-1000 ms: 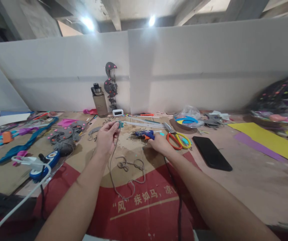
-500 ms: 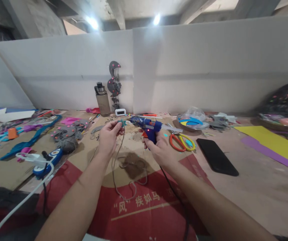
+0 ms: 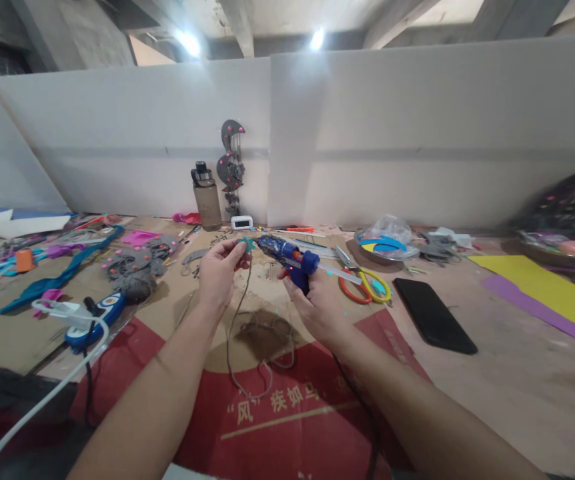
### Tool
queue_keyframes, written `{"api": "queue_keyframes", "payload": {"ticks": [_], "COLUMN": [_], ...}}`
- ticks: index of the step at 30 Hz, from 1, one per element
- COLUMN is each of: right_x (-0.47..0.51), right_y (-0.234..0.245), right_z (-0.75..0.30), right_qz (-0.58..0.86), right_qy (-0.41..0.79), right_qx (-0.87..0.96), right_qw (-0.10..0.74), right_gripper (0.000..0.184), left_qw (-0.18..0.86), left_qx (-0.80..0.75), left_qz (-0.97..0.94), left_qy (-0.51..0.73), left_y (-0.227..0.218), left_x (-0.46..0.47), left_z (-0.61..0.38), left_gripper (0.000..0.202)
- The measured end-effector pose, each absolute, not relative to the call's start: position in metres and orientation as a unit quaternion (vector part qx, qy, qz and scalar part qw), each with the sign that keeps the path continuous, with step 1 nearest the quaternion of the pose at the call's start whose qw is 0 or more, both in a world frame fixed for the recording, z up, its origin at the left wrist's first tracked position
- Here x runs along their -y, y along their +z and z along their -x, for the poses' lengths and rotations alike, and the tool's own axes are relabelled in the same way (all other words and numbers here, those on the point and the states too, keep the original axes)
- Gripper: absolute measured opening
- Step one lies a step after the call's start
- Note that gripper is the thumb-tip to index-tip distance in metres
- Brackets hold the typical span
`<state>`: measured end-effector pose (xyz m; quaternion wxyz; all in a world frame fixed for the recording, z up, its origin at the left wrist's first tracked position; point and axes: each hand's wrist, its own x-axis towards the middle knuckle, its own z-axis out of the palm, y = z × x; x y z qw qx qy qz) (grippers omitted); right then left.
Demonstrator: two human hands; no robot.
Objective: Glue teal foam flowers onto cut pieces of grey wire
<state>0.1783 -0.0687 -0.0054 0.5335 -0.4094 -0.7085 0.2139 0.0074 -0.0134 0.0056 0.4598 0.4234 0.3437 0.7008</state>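
Observation:
My left hand (image 3: pixel 220 270) pinches a small teal piece (image 3: pixel 248 244) between thumb and fingertips, and a thin grey cord (image 3: pixel 239 307) hangs from there in loops onto the red and tan cardboard (image 3: pixel 287 427). My right hand (image 3: pixel 317 300) is wrapped round the handle of a blue glue gun (image 3: pixel 287 257). Its nozzle points left, close to the teal piece; whether they touch I cannot tell. A clear glue stick (image 3: pixel 340 273) sticks out of the gun's back end, and a small red light glows on its body.
Right of the gun lie scissors (image 3: pixel 365 283) with red and yellow handles, and a black phone (image 3: pixel 433 315). A bottle (image 3: pixel 206 199) stands at the back by the white partition (image 3: pixel 392 133). At left are grey felt pieces (image 3: pixel 137 260) and a blue power strip (image 3: pixel 95 323).
The glue gun has tilted, its back end dropping lower and towards me, so the glue stick shows more. My left hand stays almost in place with the teal piece.

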Motion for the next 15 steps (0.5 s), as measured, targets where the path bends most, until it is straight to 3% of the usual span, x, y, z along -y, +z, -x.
{"api": "queue_keyframes", "payload": {"ticks": [15], "right_x": [0.0698], "right_y": [-0.0053], "right_z": [-0.1784], "right_qz": [0.422], "right_qy": [0.183], "right_qx": [0.736], "right_qw": [0.497], "right_gripper": [0.019], "left_qw": [0.43], "left_qx": [-0.355], "left_qz": [-0.477], "left_qy": [0.679], "left_y": [0.0049], "left_x": [0.0175], "left_z": [-0.0095], "left_gripper": [0.019]}}
